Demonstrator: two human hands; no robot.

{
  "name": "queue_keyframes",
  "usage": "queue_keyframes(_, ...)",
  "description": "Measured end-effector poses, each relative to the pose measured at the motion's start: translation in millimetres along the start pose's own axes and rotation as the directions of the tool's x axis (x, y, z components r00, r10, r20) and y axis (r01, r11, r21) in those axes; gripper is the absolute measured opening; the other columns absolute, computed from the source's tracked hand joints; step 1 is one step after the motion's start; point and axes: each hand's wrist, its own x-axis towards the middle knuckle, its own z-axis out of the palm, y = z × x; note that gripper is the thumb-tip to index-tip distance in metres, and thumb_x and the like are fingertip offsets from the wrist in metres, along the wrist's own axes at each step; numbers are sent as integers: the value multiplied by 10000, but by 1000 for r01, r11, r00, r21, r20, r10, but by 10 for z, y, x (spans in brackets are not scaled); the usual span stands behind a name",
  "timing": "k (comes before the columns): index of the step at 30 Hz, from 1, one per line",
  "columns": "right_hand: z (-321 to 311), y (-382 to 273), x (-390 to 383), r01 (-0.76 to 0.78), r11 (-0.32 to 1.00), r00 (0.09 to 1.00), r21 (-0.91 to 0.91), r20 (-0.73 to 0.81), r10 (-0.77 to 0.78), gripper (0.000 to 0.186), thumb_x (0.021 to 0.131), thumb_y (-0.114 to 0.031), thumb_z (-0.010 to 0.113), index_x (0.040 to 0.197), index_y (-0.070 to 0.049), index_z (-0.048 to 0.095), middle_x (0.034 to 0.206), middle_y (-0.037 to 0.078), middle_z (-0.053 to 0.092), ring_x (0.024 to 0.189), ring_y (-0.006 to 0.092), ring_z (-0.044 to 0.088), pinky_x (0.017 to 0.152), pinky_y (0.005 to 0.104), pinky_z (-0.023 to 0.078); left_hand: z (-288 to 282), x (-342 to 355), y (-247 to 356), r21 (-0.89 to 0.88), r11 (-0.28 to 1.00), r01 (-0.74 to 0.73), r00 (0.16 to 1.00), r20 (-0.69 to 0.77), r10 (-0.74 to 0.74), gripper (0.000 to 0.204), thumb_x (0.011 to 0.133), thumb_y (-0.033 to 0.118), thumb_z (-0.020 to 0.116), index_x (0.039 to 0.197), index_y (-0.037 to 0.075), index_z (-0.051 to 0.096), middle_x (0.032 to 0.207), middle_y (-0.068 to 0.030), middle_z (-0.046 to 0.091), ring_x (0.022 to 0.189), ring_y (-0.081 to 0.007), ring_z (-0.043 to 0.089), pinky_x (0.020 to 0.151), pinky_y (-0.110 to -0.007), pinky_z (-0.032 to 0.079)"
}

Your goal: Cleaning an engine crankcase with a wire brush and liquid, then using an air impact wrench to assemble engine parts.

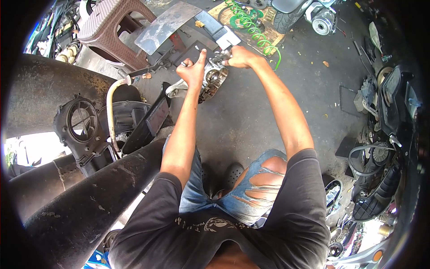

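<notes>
A grey metal engine part (217,77) with a round opening and a projecting arm sits on the ground ahead of me. My left hand (192,71) is over its left side, fingers curled and thumb stretched out. A small shiny bit shows at those fingers, too small to name. My right hand (244,57) reaches to the part's far right side with its fingers bent together. What those fingertips grip, if anything, is hidden. Just beyond the right hand lies a whitish-grey box-like piece (229,40).
A brown plastic stool (114,29) and a metal sheet (168,26) stand far left. Green hose (255,30) coils over a wooden board (273,45). Thick dark pipes (94,197) and a black cover (80,121) crowd my left. Motorcycle parts (378,179) pile up at right.
</notes>
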Motion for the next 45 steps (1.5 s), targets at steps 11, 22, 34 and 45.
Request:
queue_keyframes(11,-12,277,-66,-107,992,994,-69,14,109,584,796,-424,710,1051,94,621,1067,265,650,1034,368,631,871,424,497,-31,30,-4,20,1000,14,1000,23,-14,754,657,310,901,484,120,192,505,75,298,499,-71,249,447,-291,234)
queue_keyframes(22,-44,92,-60,-88,995,996,46,-14,89,522,770,-360,729,1092,41,640,1133,263,638,1079,354,621,910,406,502,-55,41,20,51,999,19,999,29,-21,755,659,326,898,496,124,189,513,75,287,508,-69,251,450,-290,235)
queue_keyframes(34,-163,47,-137,-44,998,997,-34,-68,42,508,776,-349,744,1032,77,635,1038,245,670,972,337,659,818,416,514,2,37,-74,8,998,-56,998,23,56,723,663,253,906,503,124,213,531,78,306,513,-55,258,444,-266,236)
queue_keyframes(45,-252,342,-356,24,974,1000,224,-4,-24,428,762,-349,775,969,12,674,900,146,696,875,216,652,740,388,492,102,-46,-69,68,990,-126,989,88,120,645,648,280,916,536,133,299,514,86,340,506,-45,281,418,-249,243)
